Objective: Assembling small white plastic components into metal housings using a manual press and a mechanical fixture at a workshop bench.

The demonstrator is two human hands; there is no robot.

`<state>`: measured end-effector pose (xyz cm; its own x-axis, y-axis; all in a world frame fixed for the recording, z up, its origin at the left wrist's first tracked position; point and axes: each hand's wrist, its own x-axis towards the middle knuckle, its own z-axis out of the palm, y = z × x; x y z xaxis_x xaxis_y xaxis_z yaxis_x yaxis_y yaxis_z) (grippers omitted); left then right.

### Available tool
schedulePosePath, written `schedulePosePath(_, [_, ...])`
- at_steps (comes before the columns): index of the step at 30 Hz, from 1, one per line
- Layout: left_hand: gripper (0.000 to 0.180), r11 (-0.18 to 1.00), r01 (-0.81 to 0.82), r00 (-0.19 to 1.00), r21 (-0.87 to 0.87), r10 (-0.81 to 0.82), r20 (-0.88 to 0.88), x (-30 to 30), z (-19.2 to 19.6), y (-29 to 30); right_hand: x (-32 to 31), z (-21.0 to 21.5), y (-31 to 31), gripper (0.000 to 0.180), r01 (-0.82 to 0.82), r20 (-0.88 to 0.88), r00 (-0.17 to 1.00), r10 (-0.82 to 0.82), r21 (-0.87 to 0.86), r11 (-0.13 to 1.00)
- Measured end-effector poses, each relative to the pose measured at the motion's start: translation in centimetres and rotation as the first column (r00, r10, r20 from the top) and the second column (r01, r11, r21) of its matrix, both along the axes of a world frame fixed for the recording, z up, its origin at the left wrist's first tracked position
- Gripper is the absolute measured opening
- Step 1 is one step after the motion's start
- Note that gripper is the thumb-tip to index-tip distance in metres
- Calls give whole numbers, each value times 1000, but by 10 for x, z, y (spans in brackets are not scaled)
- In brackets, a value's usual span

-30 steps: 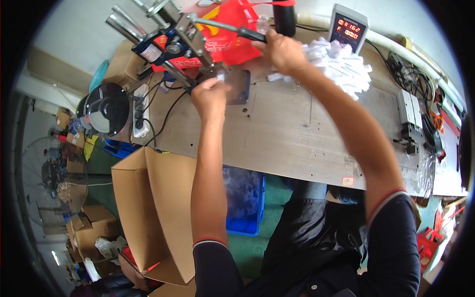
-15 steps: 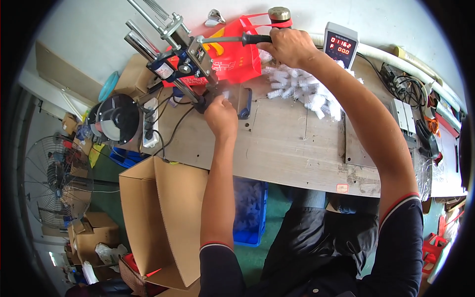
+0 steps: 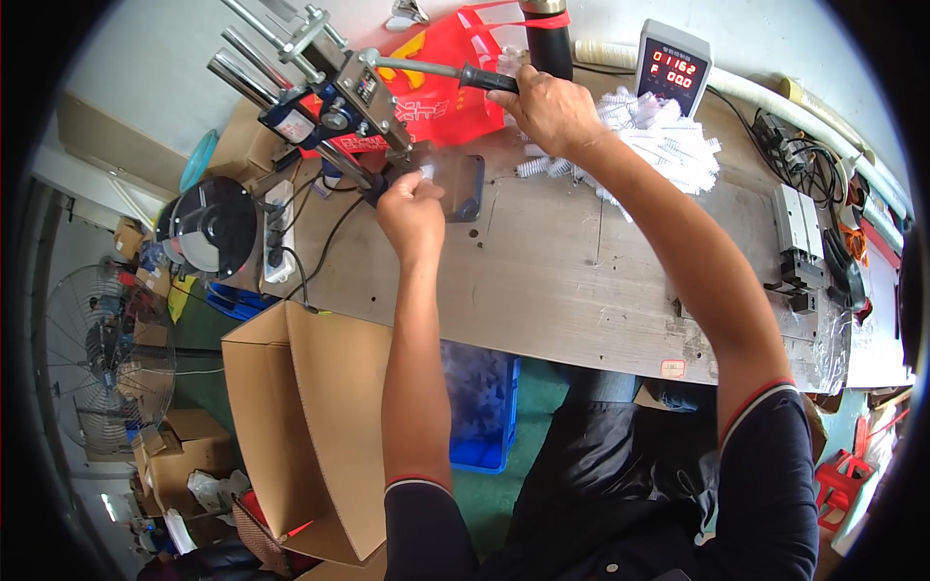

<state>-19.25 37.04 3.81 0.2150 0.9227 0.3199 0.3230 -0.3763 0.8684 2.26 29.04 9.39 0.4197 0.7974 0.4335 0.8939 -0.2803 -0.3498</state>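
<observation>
My right hand (image 3: 557, 111) is closed round the black grip of a lever (image 3: 484, 79), which slopes down toward it from a hand press (image 3: 358, 102) on the bench. Under the press head my left hand (image 3: 411, 215) is closed, thumb and fingers pinched on a small white piece (image 3: 426, 171) that shows only at the fingertips. Its full shape is hidden. Behind my right wrist lies a heap of white ribbed, spring-like pieces (image 3: 668, 145).
A counter with a red display (image 3: 672, 70) stands behind the heap, near a black bottle (image 3: 549, 46) and a red bag (image 3: 450, 107). An open cardboard box (image 3: 339, 416) and a blue crate (image 3: 494, 455) sit below the bench's front edge. Cables (image 3: 799, 150) lie at right.
My right hand has drawn the lever downward, from nearly level to sloping. The left hand stays pinched at the press head. The whole view has shifted slightly.
</observation>
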Motion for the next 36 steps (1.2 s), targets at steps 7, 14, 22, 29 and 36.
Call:
schedulePosePath(7, [22,998,59,998,16,-59,-6,-15,-19,13,-13,7,-2,59,-59,-141,989,47,-89,994])
schedulePosePath(14, [22,999,7,999,41,-6,-38,-24,-18,2,7,67,-41,39,-4,89,996,10,-72,997])
schedulePosePath(22, [18,987,153,969,-43,-142,204,-28,-5,-83,-2,66,-157,28,-38,-20,999,44,255,966])
schedulePosePath(29, [27,967,254,958,-26,-247,145,-12,-35,-107,-5,-34,-302,12,77,-132,990,-47,228,971])
schedulePosePath(36, [19,942,331,927,58,-313,-204,49,-34,-164,-6,-78,-383,7,230,-198,963,-182,257,939])
